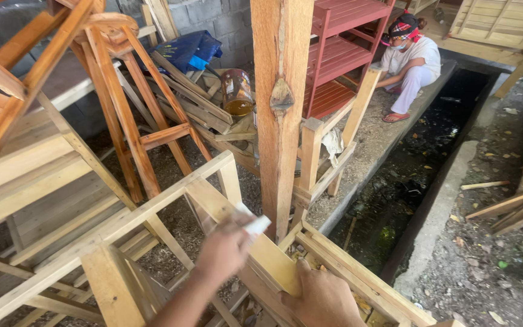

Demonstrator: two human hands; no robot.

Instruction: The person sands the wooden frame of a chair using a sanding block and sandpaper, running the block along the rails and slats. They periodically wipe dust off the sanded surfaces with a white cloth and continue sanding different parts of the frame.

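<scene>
— Down at six o'clock, what's each hand doing?
— Left hand [224, 251] pinches a small white pad [256, 225] on the bare wooden frame [213, 203]; right hand [324, 298] lies flat, bracing it.
— Much finished?
— Judging by the pale, unstained wood, most remains.

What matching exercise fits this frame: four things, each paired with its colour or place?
Things:
1 shelf
2 can
3 tarp
4 left hand

Descriptions:
A blue, by the block wall
B red, behind the post
C pressing a pale pad on a rail
D rusty, on stacked timber

Pairs: 1-B, 2-D, 3-A, 4-C
</scene>
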